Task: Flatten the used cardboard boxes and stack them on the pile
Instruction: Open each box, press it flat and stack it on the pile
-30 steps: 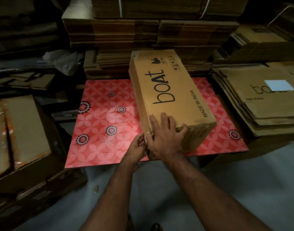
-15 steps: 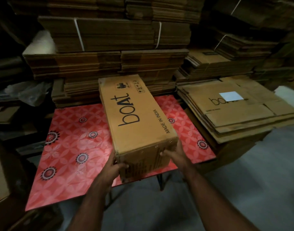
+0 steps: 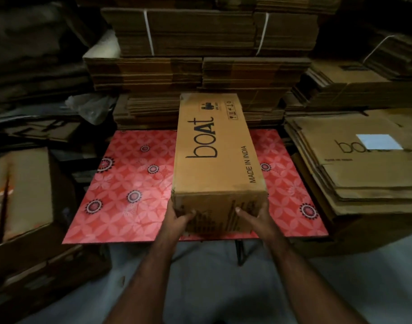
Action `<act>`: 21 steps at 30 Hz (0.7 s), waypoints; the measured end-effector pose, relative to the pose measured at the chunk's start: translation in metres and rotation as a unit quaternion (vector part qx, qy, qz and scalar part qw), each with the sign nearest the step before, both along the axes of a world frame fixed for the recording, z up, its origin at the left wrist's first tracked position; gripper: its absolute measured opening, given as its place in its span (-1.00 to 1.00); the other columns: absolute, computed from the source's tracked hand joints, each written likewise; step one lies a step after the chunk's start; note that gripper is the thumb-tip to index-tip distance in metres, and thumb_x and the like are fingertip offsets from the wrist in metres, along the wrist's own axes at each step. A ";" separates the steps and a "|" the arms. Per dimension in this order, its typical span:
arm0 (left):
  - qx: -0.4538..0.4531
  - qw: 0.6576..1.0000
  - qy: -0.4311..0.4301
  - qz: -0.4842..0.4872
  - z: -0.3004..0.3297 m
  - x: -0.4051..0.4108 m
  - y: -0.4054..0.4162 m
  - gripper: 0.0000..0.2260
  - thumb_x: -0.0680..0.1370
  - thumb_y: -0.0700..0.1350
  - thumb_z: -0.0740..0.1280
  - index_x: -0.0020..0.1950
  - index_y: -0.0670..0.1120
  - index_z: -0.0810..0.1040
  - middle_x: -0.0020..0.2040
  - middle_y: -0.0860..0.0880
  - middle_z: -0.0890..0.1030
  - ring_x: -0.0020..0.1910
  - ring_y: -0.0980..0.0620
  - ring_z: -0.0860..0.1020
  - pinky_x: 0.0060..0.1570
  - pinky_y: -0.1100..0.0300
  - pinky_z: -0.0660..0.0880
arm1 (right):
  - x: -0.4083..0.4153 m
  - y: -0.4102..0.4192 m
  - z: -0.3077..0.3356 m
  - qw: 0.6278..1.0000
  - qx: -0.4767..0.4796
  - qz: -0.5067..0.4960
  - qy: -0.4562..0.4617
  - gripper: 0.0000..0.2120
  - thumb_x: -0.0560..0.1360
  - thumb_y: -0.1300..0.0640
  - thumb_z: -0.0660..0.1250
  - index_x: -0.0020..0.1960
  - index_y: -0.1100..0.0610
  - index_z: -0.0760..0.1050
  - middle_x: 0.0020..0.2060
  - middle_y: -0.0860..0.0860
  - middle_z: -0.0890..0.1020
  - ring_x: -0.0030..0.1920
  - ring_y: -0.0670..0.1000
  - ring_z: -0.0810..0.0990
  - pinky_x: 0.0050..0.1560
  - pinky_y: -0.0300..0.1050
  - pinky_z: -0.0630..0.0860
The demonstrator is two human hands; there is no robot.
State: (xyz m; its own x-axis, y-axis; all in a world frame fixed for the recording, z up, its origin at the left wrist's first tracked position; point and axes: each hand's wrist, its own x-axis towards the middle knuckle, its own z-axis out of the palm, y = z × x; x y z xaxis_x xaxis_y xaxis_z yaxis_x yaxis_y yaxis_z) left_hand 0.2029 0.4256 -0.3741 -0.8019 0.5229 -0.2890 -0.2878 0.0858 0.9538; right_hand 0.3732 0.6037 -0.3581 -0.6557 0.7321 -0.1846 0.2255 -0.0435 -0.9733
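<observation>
We hold the long boat box (image 3: 218,148) lengthwise on the red patterned worktop (image 3: 130,183), its near end facing us, likely so we can work that end open and flatten it. Our left hand (image 3: 177,218) and right hand (image 3: 258,215) clamp the near corners, thumbs pressed on the end face. The box stretches away from our grip; the flattened pile (image 3: 354,164) waits just beside it on the right.
</observation>
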 end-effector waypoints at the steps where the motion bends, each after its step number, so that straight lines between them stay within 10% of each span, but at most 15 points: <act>1: 0.004 1.000 -0.008 0.002 -0.001 0.001 0.002 -0.36 0.48 -0.44 0.43 0.49 -0.09 0.32 0.29 -0.17 0.60 0.29 -0.16 0.57 0.33 -0.20 0.48 | 0.001 0.001 0.000 1.000 -0.001 0.009 0.003 -0.24 0.49 0.41 0.46 0.46 -0.05 0.15 0.30 -0.10 0.52 0.24 -0.24 0.56 0.06 -0.40 0.52; 4: 0.036 0.999 -0.040 0.007 0.006 0.003 0.005 -0.39 0.48 -0.40 0.43 0.45 -0.01 0.38 0.25 -0.09 0.64 0.25 -0.12 0.60 0.29 -0.18 0.52 | 0.003 -0.001 0.016 1.000 0.013 0.005 0.023 -0.27 0.46 0.19 0.56 0.46 -0.15 0.26 0.36 -0.04 0.53 0.33 -0.08 0.56 0.20 -0.15 0.58; 8: 0.128 0.975 -0.169 0.064 0.019 0.008 0.002 -0.49 0.47 -0.33 0.44 0.35 0.05 0.45 0.14 -0.01 0.64 0.10 -0.01 0.58 0.10 -0.14 0.58 | -0.014 -0.008 0.079 0.965 0.258 -0.014 -0.049 -0.13 0.36 -0.39 0.42 0.57 -0.28 0.14 0.49 -0.07 0.31 0.49 0.04 0.32 0.43 0.24 0.32; 13: 0.187 0.931 -0.303 0.082 -0.003 0.044 0.022 -0.54 0.44 -0.36 0.39 0.31 -0.07 0.49 0.10 -0.18 0.60 -0.07 -0.05 0.60 -0.12 -0.07 0.66 | -0.068 -0.031 0.153 0.827 0.503 0.146 -0.204 -0.24 0.54 -0.17 0.36 0.59 -0.31 0.00 0.61 -0.04 0.12 0.59 0.03 0.10 0.52 0.26 -0.02; 21: 0.138 0.929 -0.327 0.101 -0.038 0.054 0.036 -0.62 0.51 -0.47 0.20 0.17 -0.11 0.58 -0.03 -0.11 0.67 -0.14 0.00 0.65 0.09 -0.02 0.59 | -0.091 -0.053 0.129 0.764 0.553 0.200 -0.267 -0.23 0.58 -0.04 0.33 0.58 -0.32 -0.09 0.62 -0.06 0.05 0.60 0.04 0.04 0.49 0.33 0.00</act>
State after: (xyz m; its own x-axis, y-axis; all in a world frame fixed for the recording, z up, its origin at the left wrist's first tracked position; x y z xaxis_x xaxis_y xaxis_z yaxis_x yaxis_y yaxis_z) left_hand 0.2567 0.4617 -0.4123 -0.5920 0.5077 -0.6260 -0.7973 -0.2554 0.5468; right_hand 0.2822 0.5509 -0.2292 -0.9150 0.3949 0.0828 0.3830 0.9145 -0.1304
